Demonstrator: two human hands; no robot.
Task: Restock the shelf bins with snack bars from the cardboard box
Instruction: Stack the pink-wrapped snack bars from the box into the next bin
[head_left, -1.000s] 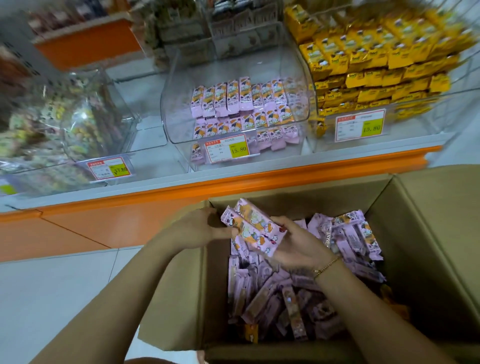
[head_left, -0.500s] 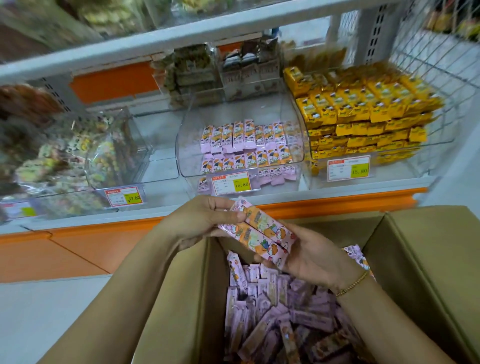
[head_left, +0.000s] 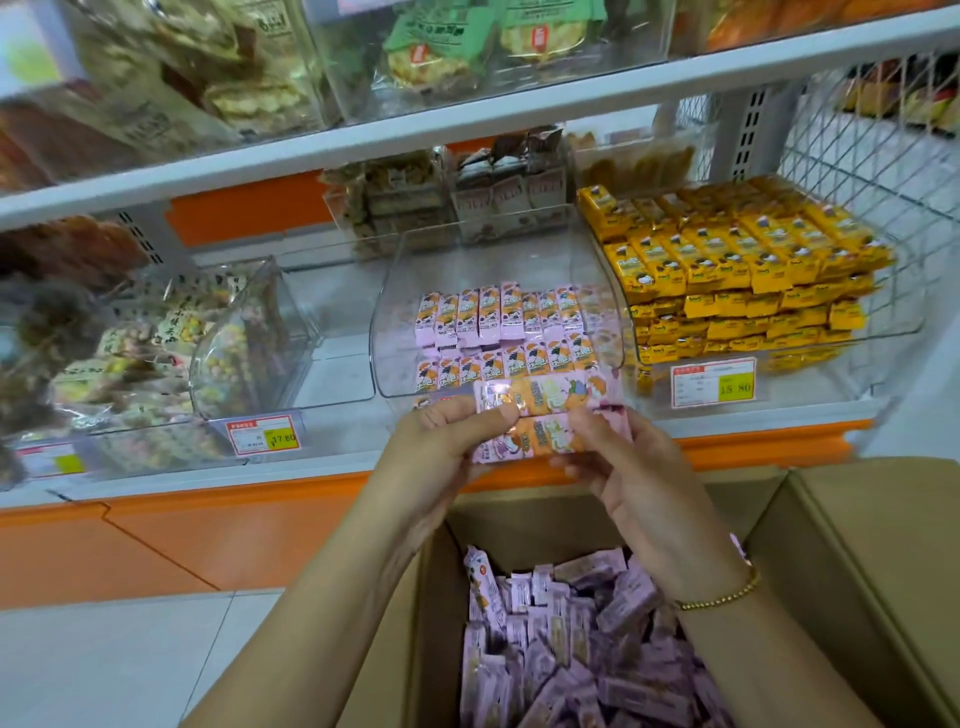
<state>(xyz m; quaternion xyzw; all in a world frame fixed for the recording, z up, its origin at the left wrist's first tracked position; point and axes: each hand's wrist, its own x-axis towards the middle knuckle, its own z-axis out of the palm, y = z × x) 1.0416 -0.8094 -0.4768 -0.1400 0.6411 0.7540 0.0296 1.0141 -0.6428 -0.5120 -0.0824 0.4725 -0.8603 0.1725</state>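
While both hands were raised in front of the shelf, they shared a short stack (head_left: 545, 421) of pink snack bars between them. The left hand (head_left: 441, 447) gripped the stack's left end, its thumb curled across the top wrapper and its fingers tucked beneath. The right hand (head_left: 623, 467) pinched the right end, its fingers bent around the lower bar. A gold bracelet (head_left: 722, 600) circled the right wrist. The stack lay sideways, touching neither box nor shelf.

At six o'clock from the hands stood the cardboard box (head_left: 857, 561), its flaps open, with a loose heap (head_left: 597, 654) of the same pink bars inside. At twelve o'clock, on the bottom shelf (head_left: 208, 478), sat a clear bin (head_left: 493, 260). It held rows (head_left: 498, 322) of pink bars toward its front, while its rear part was bare.

At two o'clock lay yellow bars (head_left: 737, 270), piled high in the next bin, with a price tag (head_left: 711, 382) on its front. At ten o'clock a third clear bin (head_left: 270, 332) held mixed wrapped snacks, too blurred to tell apart. More packets filled the upper shelf (head_left: 519, 109) at twelve o'clock.
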